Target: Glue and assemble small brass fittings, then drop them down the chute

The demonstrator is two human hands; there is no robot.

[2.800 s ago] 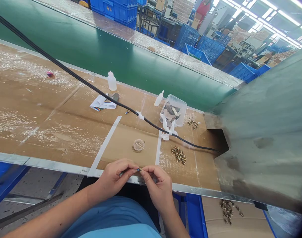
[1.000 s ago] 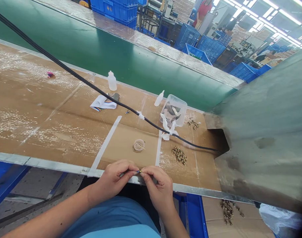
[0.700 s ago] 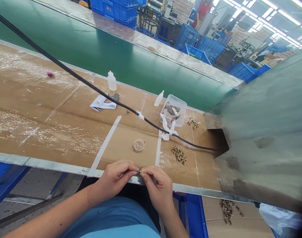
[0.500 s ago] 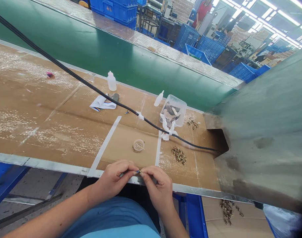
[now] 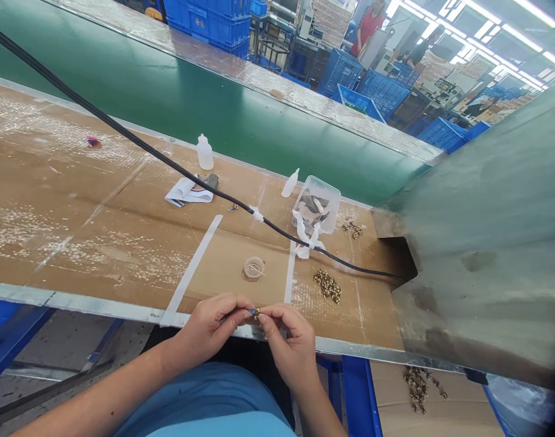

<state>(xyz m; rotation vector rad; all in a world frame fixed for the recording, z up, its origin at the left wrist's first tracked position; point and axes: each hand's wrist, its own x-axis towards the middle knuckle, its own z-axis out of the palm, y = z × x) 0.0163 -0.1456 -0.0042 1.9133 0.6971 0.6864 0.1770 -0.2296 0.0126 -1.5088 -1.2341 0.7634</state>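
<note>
At the front edge of the bench, my left hand (image 5: pixel 214 323) pinches a tiny blue piece (image 5: pixel 252 311) between thumb and index finger. My right hand (image 5: pixel 287 337) pinches a small gold-coloured metal part (image 5: pixel 258 312), which meets the blue piece between the fingertips. Whether the two are joined I cannot tell. Just beyond the hands stands a small round clear cup (image 5: pixel 253 268) with a thin stick in it. A pile of small gold and dark metal parts (image 5: pixel 327 286) lies to the right of it.
A black cable (image 5: pixel 168 159) crosses above the bench. Behind it are a squeeze bottle (image 5: pixel 205 153), a smaller bottle (image 5: pixel 290 183), a cloth (image 5: pixel 188 191) and a clear plastic box (image 5: pixel 334 203). A metal panel (image 5: pixel 481 243) rises on the right; a green conveyor belt (image 5: pixel 213 100) runs behind.
The fingertips have shifted slightly, so more of the blue piece and gold-coloured part shows between them. Both hands keep their pinch in nearly the same place.
</note>
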